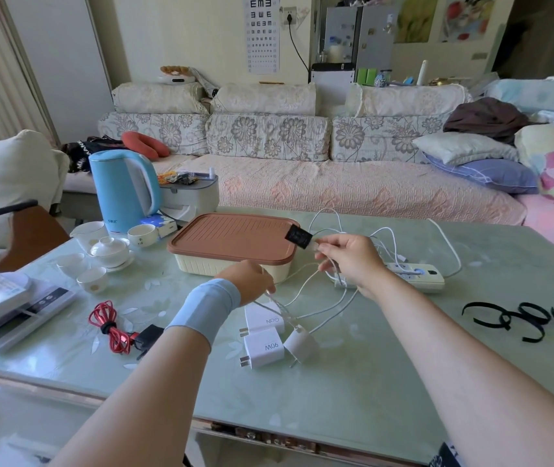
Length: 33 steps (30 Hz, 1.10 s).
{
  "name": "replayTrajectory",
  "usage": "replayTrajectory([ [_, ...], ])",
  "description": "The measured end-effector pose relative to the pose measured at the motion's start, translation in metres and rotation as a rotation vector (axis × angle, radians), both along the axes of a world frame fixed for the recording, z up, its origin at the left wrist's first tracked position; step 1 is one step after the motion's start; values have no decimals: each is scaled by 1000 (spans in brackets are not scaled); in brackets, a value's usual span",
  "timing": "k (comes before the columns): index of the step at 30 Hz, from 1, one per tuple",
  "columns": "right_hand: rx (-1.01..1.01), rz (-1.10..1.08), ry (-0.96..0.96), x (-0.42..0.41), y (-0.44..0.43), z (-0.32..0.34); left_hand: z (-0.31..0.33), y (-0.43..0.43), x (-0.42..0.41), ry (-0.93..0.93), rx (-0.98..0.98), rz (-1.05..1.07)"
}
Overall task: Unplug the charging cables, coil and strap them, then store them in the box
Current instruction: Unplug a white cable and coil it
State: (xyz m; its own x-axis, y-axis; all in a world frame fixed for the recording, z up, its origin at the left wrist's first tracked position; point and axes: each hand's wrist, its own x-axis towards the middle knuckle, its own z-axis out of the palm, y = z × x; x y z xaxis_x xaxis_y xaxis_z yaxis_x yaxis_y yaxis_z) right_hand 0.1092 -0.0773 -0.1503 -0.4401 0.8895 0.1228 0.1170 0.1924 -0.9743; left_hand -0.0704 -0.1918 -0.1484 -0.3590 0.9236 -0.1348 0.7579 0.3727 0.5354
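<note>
White charging cables (322,308) lie in a loose tangle across the pale green glass surface (370,382), running from the white power strip (413,274) down to three white plug adapters (264,348) lying free near the front edge. The right hand (349,261) is up off the surface, fingers pinched on a cable end where it joins a small black square charger block (298,236), just over the corner of the box. The left hand (248,281), wristband and all, curls down onto a white strand beside the box. So where do we stand? One job looks finished: the red cable (110,326) sits coiled and cinched with a black strap at the left. The white ones are neither coiled nor strapped; whether any is plugged into the strip, I cannot tell. Three black hook-and-loop straps (521,318) wait unused on the right, and the cream storage box with its brown ribbed lid (232,244) is closed, so nothing visibly stored yet. Early going, I'd judge.
</note>
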Motion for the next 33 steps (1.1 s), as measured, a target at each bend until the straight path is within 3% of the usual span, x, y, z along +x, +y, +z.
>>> replayTrajectory([
  [4,42,-186,-166,1,11,-14,19,-11,-6,-130,77,-51],
  [8,53,-229,-344,-3,16,-22,28,-18,-3,-99,16,-126],
  [11,285,-204,-722,-6,7,-14,30,-19,3,14,52,-150],
  [12,373,-176,-738,-7,1,-9,31,-19,4,48,69,-163],
  [15,650,97,-518,-15,-23,7,33,-17,6,104,116,-215],
  [17,656,267,-435,-20,-41,16,36,-17,5,128,168,-227],
  [23,695,127,-314,-14,-32,16,42,-24,-12,174,351,-13],
  [27,363,82,-9,-4,-21,24,38,-26,-30,53,568,311],
  [29,227,206,82,3,-20,31,35,-24,-35,-5,628,454],
  [31,86,387,60,8,-21,34,35,-25,-37,0,654,589],
  [33,71,445,-79,12,-20,31,36,-27,-39,-37,697,716],
])
